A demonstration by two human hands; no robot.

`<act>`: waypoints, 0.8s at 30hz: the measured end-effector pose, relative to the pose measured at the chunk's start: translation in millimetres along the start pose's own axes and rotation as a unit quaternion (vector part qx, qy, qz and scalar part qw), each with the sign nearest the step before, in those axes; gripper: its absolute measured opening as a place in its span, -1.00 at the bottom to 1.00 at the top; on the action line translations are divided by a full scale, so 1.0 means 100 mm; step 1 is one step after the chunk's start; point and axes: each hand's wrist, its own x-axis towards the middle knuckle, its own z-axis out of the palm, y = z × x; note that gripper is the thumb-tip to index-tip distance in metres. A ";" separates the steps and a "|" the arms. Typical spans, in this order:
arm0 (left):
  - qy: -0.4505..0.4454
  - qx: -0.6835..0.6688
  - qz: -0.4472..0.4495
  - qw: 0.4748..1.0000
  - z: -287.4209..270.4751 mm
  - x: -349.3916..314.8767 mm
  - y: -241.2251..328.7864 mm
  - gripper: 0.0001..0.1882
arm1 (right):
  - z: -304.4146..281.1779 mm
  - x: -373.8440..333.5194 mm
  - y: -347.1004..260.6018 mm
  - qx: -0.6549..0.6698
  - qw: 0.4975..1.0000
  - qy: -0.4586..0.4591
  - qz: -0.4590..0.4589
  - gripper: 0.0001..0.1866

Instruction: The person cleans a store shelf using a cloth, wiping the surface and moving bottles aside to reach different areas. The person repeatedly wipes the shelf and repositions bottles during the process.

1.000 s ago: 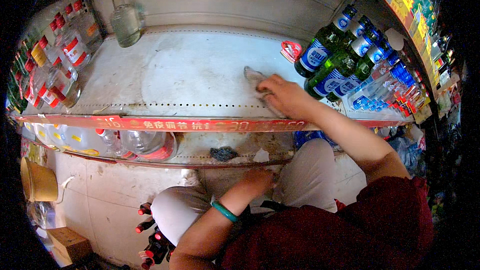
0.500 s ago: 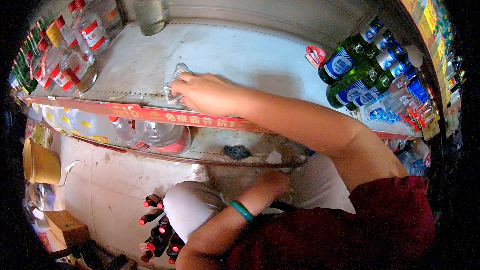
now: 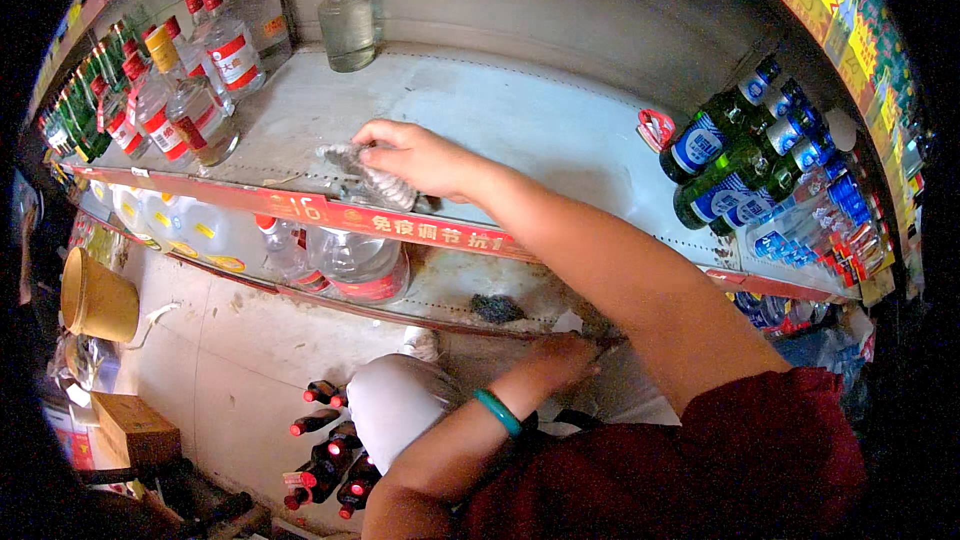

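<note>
My right hand [image 3: 418,155] is closed on a grey-and-white striped cloth [image 3: 390,188] at the front of the upper shelf [image 3: 480,100]. The cloth is bunched under the fingers, against the red-edged front strip [image 3: 440,232]. Dark dirt marks the shelf beside it. My left hand [image 3: 562,360], below a green bangle [image 3: 497,411] on the wrist, is low by my knees near the lower shelf's edge; its fingers are blurred and partly hidden. A dark scrunched pad [image 3: 496,309] lies on the lower shelf [image 3: 445,285] close by.
Clear bottles with red caps [image 3: 232,55] crowd the upper shelf's left end; one tall bottle [image 3: 347,25] stands at the back. Green bottles [image 3: 700,145] and a red item [image 3: 655,128] are on the right. Dark bottles [image 3: 330,460], a tan bucket [image 3: 98,295] and a box [image 3: 135,428] are on the floor.
My right hand has moved a little left along the shelf, and the cloth now lies toward the front edge. The whole scene has shifted right in view. My left hand stays low.
</note>
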 end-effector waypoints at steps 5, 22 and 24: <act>-0.006 0.032 -0.017 0.999 0.08 0.04 -0.02 -0.58 | -0.10 -0.33 -0.35 0.141 0.990 -0.017 0.008 -0.79; 0.087 -0.002 -0.123 0.989 -0.26 -0.26 -0.20 -0.48 | -0.18 -2.75 -0.22 -0.151 0.988 0.040 0.015 -0.75; 0.093 -0.036 -0.100 0.990 -0.25 -0.28 -0.33 -0.53 | -0.16 -2.93 -0.11 -0.178 0.981 0.069 0.015 -0.76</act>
